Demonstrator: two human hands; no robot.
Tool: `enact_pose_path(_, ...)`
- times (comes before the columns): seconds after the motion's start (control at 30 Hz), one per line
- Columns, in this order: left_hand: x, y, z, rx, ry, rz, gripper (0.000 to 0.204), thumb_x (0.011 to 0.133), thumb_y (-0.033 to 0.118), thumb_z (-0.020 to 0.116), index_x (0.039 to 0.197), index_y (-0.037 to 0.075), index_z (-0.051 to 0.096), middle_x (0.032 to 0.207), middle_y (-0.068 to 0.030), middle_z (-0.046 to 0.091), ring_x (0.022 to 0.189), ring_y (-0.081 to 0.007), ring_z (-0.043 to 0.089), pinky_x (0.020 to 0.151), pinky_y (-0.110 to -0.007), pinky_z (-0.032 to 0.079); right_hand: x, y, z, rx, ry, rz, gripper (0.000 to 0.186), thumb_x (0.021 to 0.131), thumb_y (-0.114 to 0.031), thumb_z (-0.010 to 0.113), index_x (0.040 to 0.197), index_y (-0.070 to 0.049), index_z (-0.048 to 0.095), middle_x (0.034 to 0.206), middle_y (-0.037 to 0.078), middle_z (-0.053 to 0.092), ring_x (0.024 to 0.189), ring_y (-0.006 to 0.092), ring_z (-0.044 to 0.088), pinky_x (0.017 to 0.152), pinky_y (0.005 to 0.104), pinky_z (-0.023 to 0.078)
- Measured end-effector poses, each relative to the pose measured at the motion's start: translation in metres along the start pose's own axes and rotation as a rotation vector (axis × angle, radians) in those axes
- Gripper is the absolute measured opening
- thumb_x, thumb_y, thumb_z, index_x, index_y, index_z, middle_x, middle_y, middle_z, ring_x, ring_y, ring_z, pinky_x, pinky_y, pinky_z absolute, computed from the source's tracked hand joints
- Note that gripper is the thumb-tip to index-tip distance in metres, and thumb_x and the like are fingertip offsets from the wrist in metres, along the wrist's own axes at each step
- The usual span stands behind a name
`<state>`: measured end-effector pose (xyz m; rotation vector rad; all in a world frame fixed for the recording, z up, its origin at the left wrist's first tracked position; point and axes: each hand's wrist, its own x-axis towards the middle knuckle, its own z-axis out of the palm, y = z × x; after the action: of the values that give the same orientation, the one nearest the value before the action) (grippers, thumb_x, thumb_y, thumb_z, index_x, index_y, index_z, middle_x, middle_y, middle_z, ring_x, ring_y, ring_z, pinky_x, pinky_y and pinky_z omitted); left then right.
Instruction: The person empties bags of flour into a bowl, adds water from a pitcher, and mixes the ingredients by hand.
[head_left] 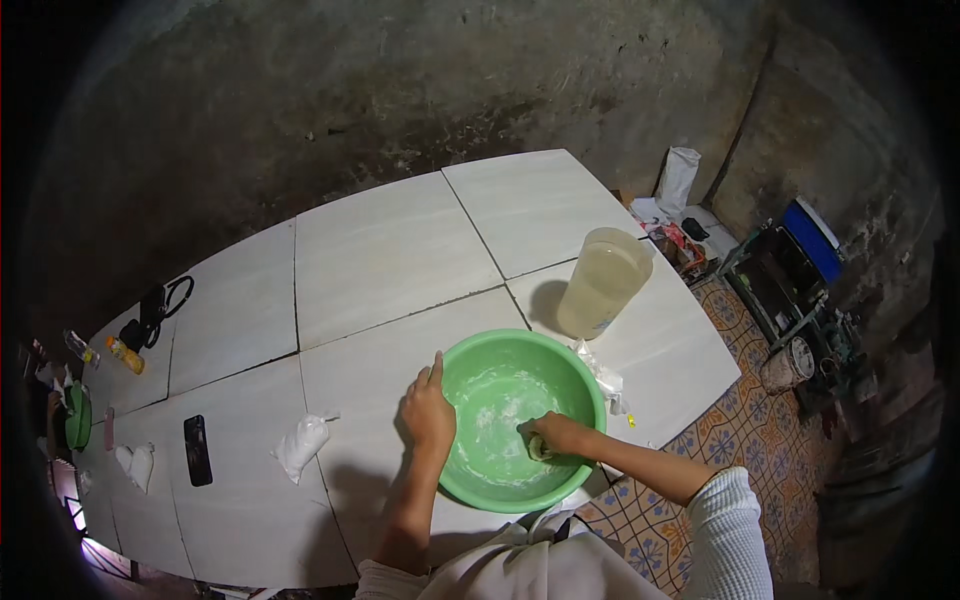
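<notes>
A round green plastic basin (590, 400) sits near the table's front edge, its inside dusted and smeared with white powder. My left hand (430, 410) holds the basin at its left rim, fingers pointing away from me along the wall. Inside, my right hand (556, 436) is closed, low on the basin's right side. A small pale lump that looks like dough (539, 450) shows under its fingers; the rest is hidden by the hand. Just behind the basin stands a tall clear jug (605, 285) of pale liquid.
Crumpled plastic packaging (605, 378) lies against the basin's right side. Leftward on the tiled table (390, 260) are a knotted bag of white powder (301, 446), a black phone (198, 450), another white bag (137, 466) and a yellow-orange bottle (125, 355). A dark metal stand (780, 285) is at right.
</notes>
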<state>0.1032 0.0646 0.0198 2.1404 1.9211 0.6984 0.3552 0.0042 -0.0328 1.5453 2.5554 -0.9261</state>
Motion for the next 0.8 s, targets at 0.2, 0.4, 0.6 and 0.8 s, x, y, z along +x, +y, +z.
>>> enact_pose_path(0.2,-0.002,0.002,-0.002,0.01,-0.001,-0.04,0.064,0.081,-0.004,0.053,0.141,0.017,0.051,0.124,-0.0114,0.062,0.103,-0.0304,0.063,0.084,-0.04,0.052,-0.026,-0.022,-0.01,0.079,0.183,0.054,0.035,0.079,-0.002,0.057,0.114,-0.001,0.054,0.088,0.023,0.067,0.084,0.0403,0.066,0.075,0.0455,0.053)
enact_pose_path(0.4,-0.001,0.001,-0.004,0.011,-0.03,-0.036,0.064,0.081,-0.004,0.053,0.141,0.017,0.051,0.121,-0.0106,0.063,0.101,-0.0297,0.064,0.083,-0.041,0.053,-0.041,-0.03,-0.047,0.013,0.086,-0.058,0.015,0.071,-0.012,0.069,0.075,0.003,0.069,0.081,0.024,0.066,0.083,0.0398,0.067,0.077,0.0444,0.054)
enact_pose_path(0.6,-0.001,0.003,-0.003,-0.012,-0.006,-0.018,0.065,0.08,-0.006,0.053,0.14,0.017,0.052,0.12,-0.011,0.063,0.1,-0.0306,0.064,0.084,-0.041,0.052,-0.027,-0.037,-0.049,-0.332,0.205,0.16,0.017,0.065,-0.011,0.073,0.077,0.001,0.069,0.076,0.023,0.067,0.076,0.0377,0.069,0.068,0.0422,0.057)
enact_pose_path(0.8,0.0,0.006,-0.005,-0.003,-0.027,-0.03,0.066,0.079,-0.005,0.053,0.141,0.017,0.05,0.121,-0.0104,0.062,0.1,-0.0308,0.063,0.083,-0.041,0.052,-0.016,-0.021,-0.023,-0.23,0.082,0.045,0.019,0.071,-0.021,0.075,0.084,-0.008,0.071,0.079,0.016,0.069,0.078,0.035,0.07,0.07,0.0447,0.056)
